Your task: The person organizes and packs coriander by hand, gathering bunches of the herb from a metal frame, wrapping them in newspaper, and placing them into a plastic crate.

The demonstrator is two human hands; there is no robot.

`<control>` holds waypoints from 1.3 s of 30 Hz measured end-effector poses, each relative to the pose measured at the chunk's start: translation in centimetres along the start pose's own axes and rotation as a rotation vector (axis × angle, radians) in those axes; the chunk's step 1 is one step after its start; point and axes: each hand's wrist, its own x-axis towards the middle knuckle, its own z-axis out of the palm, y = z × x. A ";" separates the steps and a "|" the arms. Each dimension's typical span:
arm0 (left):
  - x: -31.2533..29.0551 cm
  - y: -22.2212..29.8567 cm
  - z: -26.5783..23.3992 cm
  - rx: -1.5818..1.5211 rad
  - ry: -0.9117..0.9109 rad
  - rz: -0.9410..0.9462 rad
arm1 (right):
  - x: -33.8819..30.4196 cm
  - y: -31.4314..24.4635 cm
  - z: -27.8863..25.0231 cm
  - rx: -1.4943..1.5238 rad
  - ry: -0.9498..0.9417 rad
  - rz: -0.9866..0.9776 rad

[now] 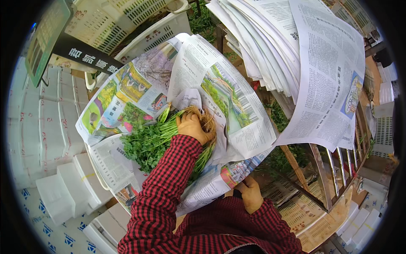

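My left hand (193,128) is closed over the stems of a leafy bunch of cilantro (146,146), close to its brown roots. The leaves point to the lower left. Beneath the bunch, newspaper sheets (195,65) line a pale basket (101,177), their edges spread over its sides. A crumpled piece of paper (188,98) stands by the roots. My right hand (251,197) is at the near right edge of the newspaper, its fingers curled beside something dark. What those fingers hold is hidden.
A thick stack of newspapers (262,46) lies on a metal rack (323,178) at the right. White foam boxes (57,127) are piled at the left. Slatted plastic crates (154,36) and a green-framed display (46,40) stand at the far left. Loose greens (275,158) lie below the rack.
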 end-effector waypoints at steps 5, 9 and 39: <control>-0.8 1.0 2.1 0.011 0.214 -0.046 | -0.5 -1.2 0.8 0.088 0.004 0.094; 0.4 0.2 1.3 -0.037 0.114 -0.032 | -0.4 -0.9 -0.1 -0.046 -0.011 0.029; 3.5 -3.7 0.7 -0.049 0.133 0.096 | 12.7 -16.4 12.5 -1.658 -0.556 -0.348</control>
